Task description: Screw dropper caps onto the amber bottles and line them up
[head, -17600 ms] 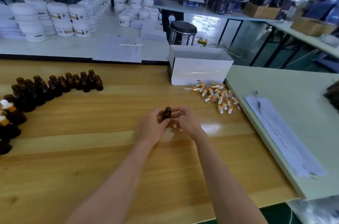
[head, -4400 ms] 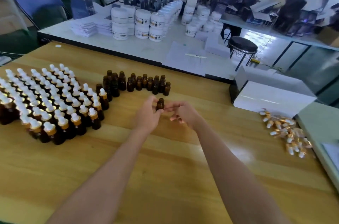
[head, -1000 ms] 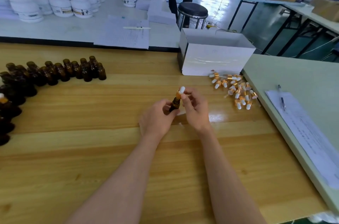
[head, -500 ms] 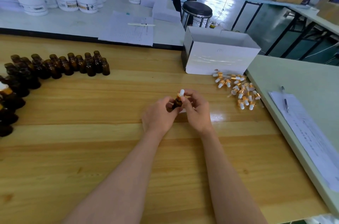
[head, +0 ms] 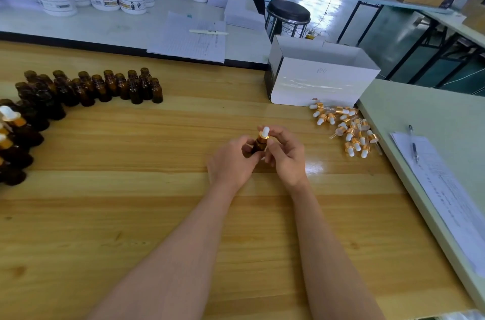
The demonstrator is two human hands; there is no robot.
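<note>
At ten o'clock the capped brown glass bottles (head: 11, 120) are cut off by the frame edge, so you can't count that line. Over the middle of the wooden table (head: 157, 188), your left hand (head: 231, 162) curls its fingers round the small amber glass bottle (head: 258, 146). It is likely light, stiff, slick and breakable, so grip the body. Your right hand (head: 286, 157) pinches the gold-collared, white-bulbed dropper cap (head: 264, 134); turn it by the collar, not the soft bulb. The threads are hidden.
</note>
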